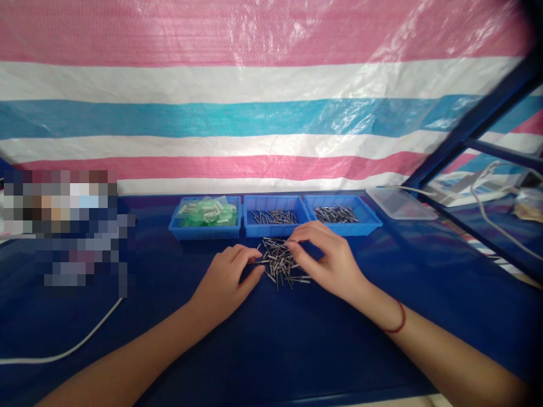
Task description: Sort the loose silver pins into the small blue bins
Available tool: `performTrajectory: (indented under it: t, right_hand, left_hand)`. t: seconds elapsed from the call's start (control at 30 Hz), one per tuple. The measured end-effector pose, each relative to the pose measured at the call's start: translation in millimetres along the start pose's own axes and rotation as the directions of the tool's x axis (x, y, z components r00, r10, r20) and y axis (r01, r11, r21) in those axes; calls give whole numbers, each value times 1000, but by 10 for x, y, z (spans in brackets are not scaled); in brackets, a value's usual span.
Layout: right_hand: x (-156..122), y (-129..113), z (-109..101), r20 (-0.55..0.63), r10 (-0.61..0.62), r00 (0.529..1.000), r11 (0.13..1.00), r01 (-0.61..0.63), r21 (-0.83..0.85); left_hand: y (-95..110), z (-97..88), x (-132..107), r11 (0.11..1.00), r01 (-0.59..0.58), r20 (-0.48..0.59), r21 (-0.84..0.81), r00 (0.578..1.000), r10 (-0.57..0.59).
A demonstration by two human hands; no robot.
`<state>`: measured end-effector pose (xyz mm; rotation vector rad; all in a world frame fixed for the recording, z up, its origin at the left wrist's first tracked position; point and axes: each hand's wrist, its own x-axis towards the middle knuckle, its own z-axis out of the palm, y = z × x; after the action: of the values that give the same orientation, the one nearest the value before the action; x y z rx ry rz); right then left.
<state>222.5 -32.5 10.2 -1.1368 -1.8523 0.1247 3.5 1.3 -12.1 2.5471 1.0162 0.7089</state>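
A loose heap of thin metal blind rivets (280, 263) lies on the dark blue tabletop between my hands. My left hand (231, 277) rests at the heap's left edge, thumb and forefinger apart; a rivet shows in the gap between them, and I cannot make out whether it is gripped. Over the heap's upper right, my right hand (324, 257) pinches a rivet between thumb and forefinger, partly hidden by the fingertips. Behind the heap are a blue middle bin (271, 230) and a blue right bin (360, 227), both with rivets inside.
A blue left bin (206, 232) contains green-and-clear plastic packets (207, 212). A clear plastic lid (401, 203) lies right of the bins. A white cable (80, 345) crosses the table at left, near a blurred-out area. Striped sheeting (254, 118) hangs behind; a dark frame (475, 121) stands right.
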Motion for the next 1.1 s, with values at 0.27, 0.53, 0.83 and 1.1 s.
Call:
performTrajectory:
  t: [0.27,0.53,0.83,1.1]
  right_hand:
    - [152,695,-525,-370,292,882,854,-414,-315]
    - [95,793,-432,-179,256,950,763,-312,-565]
    - [40,142,-89,111,-34,993,983,53,-178]
    - [-79,-63,161,261,-94,961,995,101,-14]
  left_hand:
    - [-106,-8,14,981,5,120,192,992,-28]
    - [-78,-15,41,971,-7,143,240,989,-28]
    - [-34,-33,32,985,-6,31,171,1000,1]
    - [80,-74,14,982,-173,-24,70,984,175]
